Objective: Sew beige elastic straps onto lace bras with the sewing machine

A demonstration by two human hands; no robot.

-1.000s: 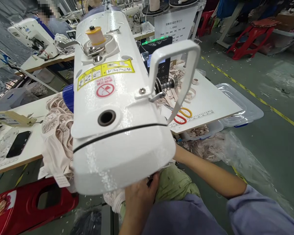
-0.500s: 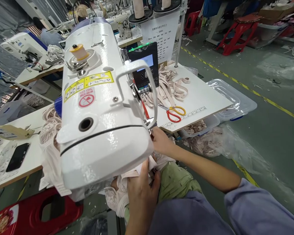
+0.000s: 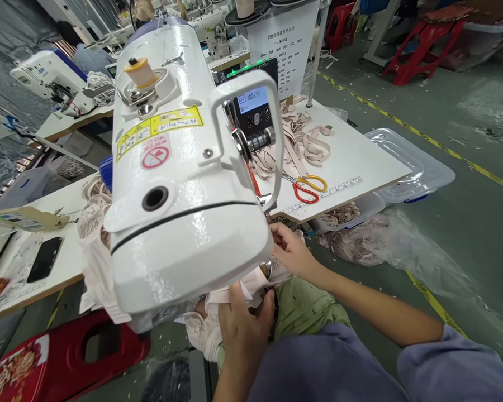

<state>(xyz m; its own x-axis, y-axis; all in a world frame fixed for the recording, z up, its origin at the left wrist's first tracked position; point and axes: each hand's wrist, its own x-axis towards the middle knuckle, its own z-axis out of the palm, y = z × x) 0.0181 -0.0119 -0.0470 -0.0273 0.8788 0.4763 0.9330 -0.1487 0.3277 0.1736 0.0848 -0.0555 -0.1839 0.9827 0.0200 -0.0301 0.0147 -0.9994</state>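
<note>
A large white sewing machine (image 3: 188, 245) fills the middle of the view. Below its head my left hand (image 3: 245, 321) grips pale pink lace fabric (image 3: 212, 329), thumb and fingers on the cloth. My right hand (image 3: 293, 251) is at the machine's right side near the needle area, its fingers curled together; what they hold, if anything, is hidden. More of the fabric lies over my lap on green cloth (image 3: 312, 310). Red and yellow handled scissors (image 3: 308, 190) rest on the white table (image 3: 360, 162) beside a pile of beige straps (image 3: 295, 142).
A control panel (image 3: 255, 106) stands behind the machine. Left are a black phone (image 3: 44, 259) and hanging lace pieces (image 3: 94, 212). A red stool (image 3: 96, 357) is at lower left. Clear bins (image 3: 431, 167) and plastic bags sit right of the table.
The view has shifted slightly, so the machine appears further right and higher. My right hand has moved a little away from the needle area, and its fingers show more. My left hand stays on the fabric.
</note>
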